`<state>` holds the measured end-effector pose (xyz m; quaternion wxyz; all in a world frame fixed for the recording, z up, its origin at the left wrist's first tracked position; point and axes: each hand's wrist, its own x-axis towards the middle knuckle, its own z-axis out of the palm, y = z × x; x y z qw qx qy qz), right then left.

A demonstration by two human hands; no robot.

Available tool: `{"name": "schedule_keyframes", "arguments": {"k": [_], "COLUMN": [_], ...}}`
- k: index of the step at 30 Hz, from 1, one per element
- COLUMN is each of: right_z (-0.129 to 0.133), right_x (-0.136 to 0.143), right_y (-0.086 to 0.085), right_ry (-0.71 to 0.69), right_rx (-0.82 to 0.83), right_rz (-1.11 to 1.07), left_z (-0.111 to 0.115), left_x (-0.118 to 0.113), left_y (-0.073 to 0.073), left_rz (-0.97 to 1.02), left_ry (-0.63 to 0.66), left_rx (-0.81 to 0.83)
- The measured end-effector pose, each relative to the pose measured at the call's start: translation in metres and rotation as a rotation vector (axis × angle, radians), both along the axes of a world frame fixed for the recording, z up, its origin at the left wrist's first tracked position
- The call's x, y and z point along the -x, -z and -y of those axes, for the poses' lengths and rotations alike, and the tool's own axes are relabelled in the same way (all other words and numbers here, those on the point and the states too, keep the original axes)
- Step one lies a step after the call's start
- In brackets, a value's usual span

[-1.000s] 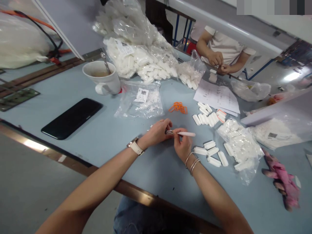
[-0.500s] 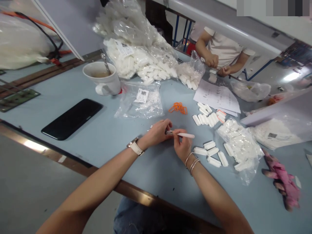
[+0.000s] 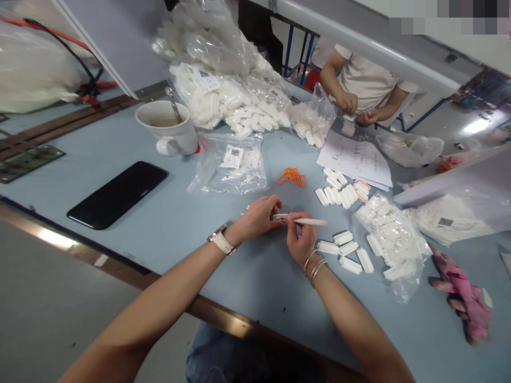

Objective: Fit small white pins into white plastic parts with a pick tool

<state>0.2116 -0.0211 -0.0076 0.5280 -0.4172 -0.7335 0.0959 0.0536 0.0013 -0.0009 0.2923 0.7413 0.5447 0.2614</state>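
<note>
My left hand [image 3: 261,215] is closed on a small white plastic part [image 3: 278,217] with dark detail along it; most of that part is hidden by my fingers. In my right hand [image 3: 300,236] I pinch a slim white pen-like tool [image 3: 313,222], its blunt end pointing right and its other end close to the part. Right of my right hand several white plastic pieces [image 3: 348,248] lie loose. Beyond my hands is a little heap of orange rectangular frames [image 3: 293,177], and to its right a cluster of white pieces [image 3: 339,194], one with an orange frame around it.
Behind stand a mug [image 3: 167,130] with a spoon and large bags of white parts [image 3: 239,101]. A phone [image 3: 117,195] lies left, a flat clear bag [image 3: 231,165] mid-table. Rightward are papers [image 3: 355,157], an open bag [image 3: 395,234] and a pink glove [image 3: 463,295]. Across sits another person [image 3: 371,80].
My right hand has shifted slightly to the right with the pen-like tool, and more of the white part between my hands shows. My left hand stays where it was.
</note>
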Motion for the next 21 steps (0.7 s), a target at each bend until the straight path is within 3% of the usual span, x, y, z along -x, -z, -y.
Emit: {"name": "schedule_keyframes", "arguments": {"k": [21], "right_z": [-0.0018], "right_x": [0.0017], "right_y": [-0.001], "right_ry": [-0.024], "right_rx": [0.027], "right_rz": [0.14], "left_z": [-0.0017], "left_x": [0.0004], "left_y": [0.0063], "left_rz": [0.002], "left_ry": [0.002], "left_rx": [-0.045]}}
